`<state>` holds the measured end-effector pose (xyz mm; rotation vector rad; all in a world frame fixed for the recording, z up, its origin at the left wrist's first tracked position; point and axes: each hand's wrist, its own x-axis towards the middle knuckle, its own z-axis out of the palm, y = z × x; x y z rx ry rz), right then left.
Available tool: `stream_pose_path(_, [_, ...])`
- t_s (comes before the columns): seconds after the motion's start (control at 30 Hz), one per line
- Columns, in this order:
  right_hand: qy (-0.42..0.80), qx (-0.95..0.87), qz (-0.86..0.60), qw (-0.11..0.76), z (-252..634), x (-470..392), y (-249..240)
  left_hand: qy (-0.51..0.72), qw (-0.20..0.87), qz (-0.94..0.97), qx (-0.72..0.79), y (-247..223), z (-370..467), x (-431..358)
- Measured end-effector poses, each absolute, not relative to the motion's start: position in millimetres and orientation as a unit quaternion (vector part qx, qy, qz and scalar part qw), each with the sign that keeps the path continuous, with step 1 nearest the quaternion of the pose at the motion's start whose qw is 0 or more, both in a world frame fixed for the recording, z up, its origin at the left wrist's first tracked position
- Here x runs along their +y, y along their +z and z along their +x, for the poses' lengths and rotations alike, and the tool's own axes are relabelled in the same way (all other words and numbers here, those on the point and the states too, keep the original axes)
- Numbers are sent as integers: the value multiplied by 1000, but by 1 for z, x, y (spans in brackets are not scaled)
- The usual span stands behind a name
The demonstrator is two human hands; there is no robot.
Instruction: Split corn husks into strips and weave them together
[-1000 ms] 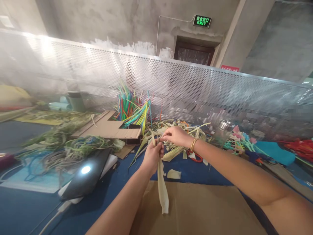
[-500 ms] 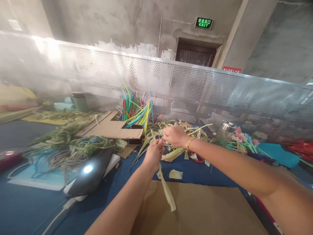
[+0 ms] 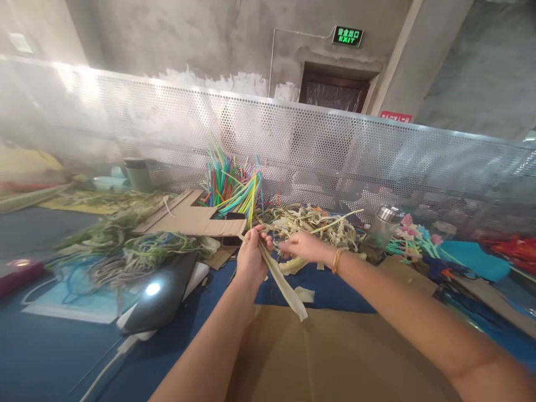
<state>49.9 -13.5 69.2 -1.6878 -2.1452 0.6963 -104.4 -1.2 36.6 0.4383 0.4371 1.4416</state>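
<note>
My left hand [image 3: 252, 254] is closed round a pale, dried corn husk strip [image 3: 286, 287], whose wide tail hangs down to the right above the cardboard sheet [image 3: 335, 357]. Just right of it is my right hand [image 3: 307, 247], wearing a gold bracelet, its fingers curled together and a little blurred. Whatever lies between those fingertips is too small to make out. Behind both hands spreads a tangled heap of pale husk strips [image 3: 330, 226]. A loose husk scrap [image 3: 305, 294] rests on the blue table below my right hand.
Coloured pipe cleaners [image 3: 226, 184] stand at the back by the perforated metal screen [image 3: 326, 145]. To the left are cut cardboard [image 3: 184, 218], greenish strands [image 3: 125, 259] and a black power bank [image 3: 163, 296]. A glass bottle [image 3: 382, 226] and craft flowers [image 3: 414, 234] stand right.
My hands have moved apart: the left up and to the left, the right slightly down and back. The strip's tail has risen and swung right.
</note>
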Motion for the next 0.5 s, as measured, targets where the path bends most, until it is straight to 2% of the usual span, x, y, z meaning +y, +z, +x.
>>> stream_pose_path(0.07, [387, -723, -537, 198, 35, -37, 48, 661, 698, 195, 194, 35, -104, -1])
stream_pose_path(0.13, [437, -705, -512, 224, 29, -53, 37, 673, 684, 200, 196, 34, -104, -1])
stream_pose_path(0.33, [402, -652, -566, 305, 67, -61, 41, 736, 571, 231, 282, 29, -112, 13])
stream_pose_path(0.5, [409, -487, -604, 480, 95, -58, 39, 706, 395, 341, 478, 10, -113, 27])
